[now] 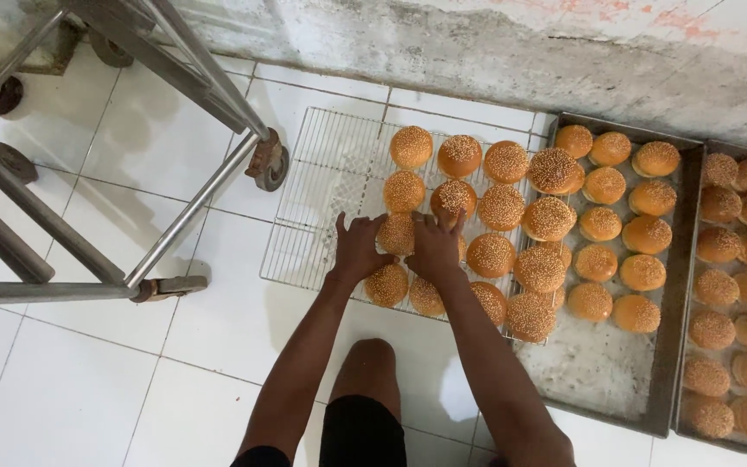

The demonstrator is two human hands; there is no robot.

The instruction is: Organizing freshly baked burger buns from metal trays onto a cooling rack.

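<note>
Fingers (349, 227) of both hands spread open, flat on sesame buns (397, 233) atop wire cooling rack (322, 173)

golden sesame-speckled buns (490, 207), white floor tiles (71, 389)

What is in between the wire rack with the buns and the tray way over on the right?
In the head view, another metal baking tray sits between the wire rack and the far-right tray. It holds sesame buns at its far end; its near end is bare.
</note>
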